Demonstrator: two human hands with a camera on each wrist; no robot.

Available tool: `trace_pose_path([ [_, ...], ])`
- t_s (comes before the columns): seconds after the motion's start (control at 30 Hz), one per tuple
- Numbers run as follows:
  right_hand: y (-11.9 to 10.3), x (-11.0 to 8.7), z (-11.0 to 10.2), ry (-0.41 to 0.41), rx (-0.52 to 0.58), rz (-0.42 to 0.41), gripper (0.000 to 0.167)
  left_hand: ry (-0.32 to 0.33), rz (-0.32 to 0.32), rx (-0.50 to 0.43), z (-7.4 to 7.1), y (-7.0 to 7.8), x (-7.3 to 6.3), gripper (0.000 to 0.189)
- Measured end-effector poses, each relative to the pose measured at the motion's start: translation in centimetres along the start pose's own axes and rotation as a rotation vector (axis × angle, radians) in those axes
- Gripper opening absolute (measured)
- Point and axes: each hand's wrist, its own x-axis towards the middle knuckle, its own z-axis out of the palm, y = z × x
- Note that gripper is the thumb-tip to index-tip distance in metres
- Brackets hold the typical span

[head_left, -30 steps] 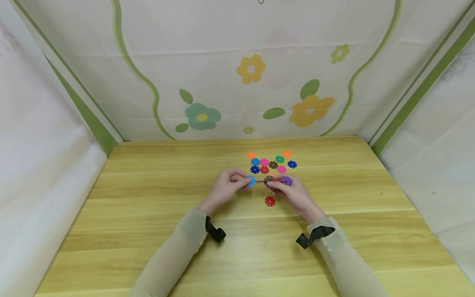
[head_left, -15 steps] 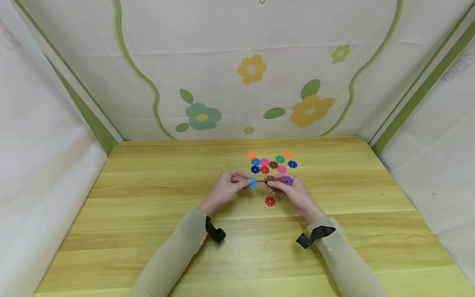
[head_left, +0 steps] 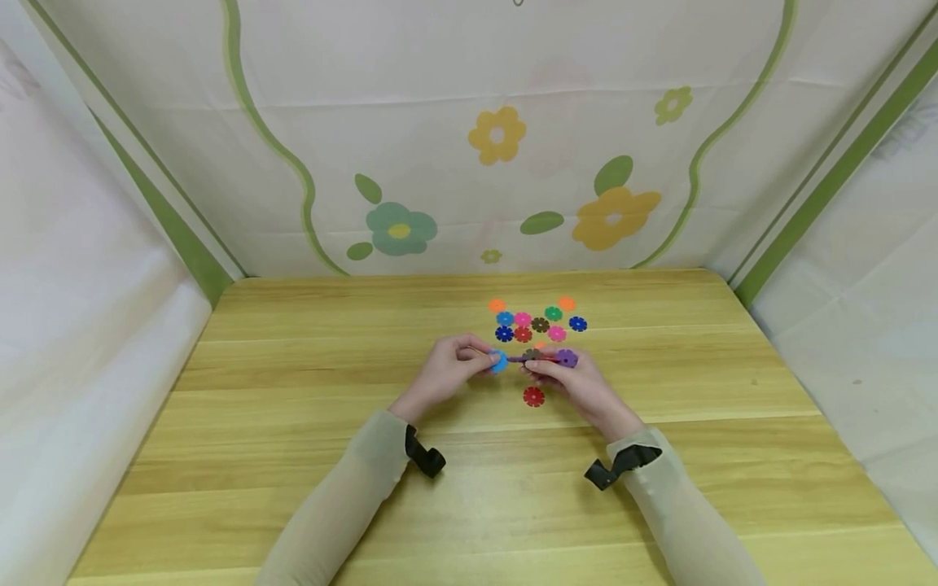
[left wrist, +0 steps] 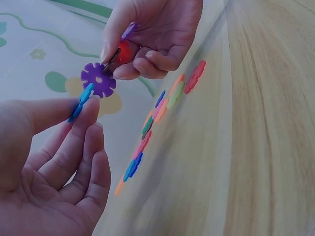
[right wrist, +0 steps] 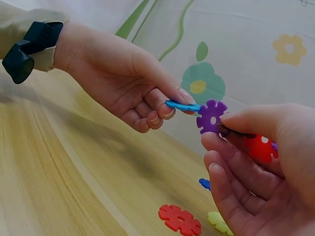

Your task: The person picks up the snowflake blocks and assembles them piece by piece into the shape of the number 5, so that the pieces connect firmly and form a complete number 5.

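My left hand (head_left: 456, 366) pinches a light blue notched plastic disc (left wrist: 82, 101) between thumb and fingers. The disc's edge meets a purple notched disc (right wrist: 212, 118) that stands between the hands; whether their slots are fully locked I cannot tell. My right hand (head_left: 575, 382) pinches a brown disc (head_left: 532, 356), which adjoins the purple one. Beyond it, a red disc (right wrist: 261, 150) and a second purple disc (head_left: 567, 358) continue the row, partly hidden by the right hand. The row is held above the table.
Loose notched discs lie on the wooden table (head_left: 308, 391) behind the hands, among them green (head_left: 553, 313), pink (head_left: 557, 334) and dark blue (head_left: 577, 324). One red disc (head_left: 533, 397) lies nearer, between the forearms. A flower-printed cloth (head_left: 440, 65) hangs behind the table.
Both hands stay almost where they were. The purple disc between them shows a little more of its width than before, and the loose discs have not moved.
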Motion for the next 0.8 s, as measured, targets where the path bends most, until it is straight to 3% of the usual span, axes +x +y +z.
trace_pose_path([
  [0.33,0.2,0.0,0.0,-0.011,-0.02,0.001,0.033,0.022,-0.022,-0.001,0.2,0.3,0.0,0.018],
  [0.6,0.2,0.1,0.1,0.0,-0.103,-0.019,0.035,0.035,0.002,-0.008,0.3,3.2,-1.5,0.016],
  [0.8,0.2,0.0,0.1,0.009,-0.09,-0.014,0.038,0.05,0.018,0.002,0.5,3.2,-1.5,0.015],
])
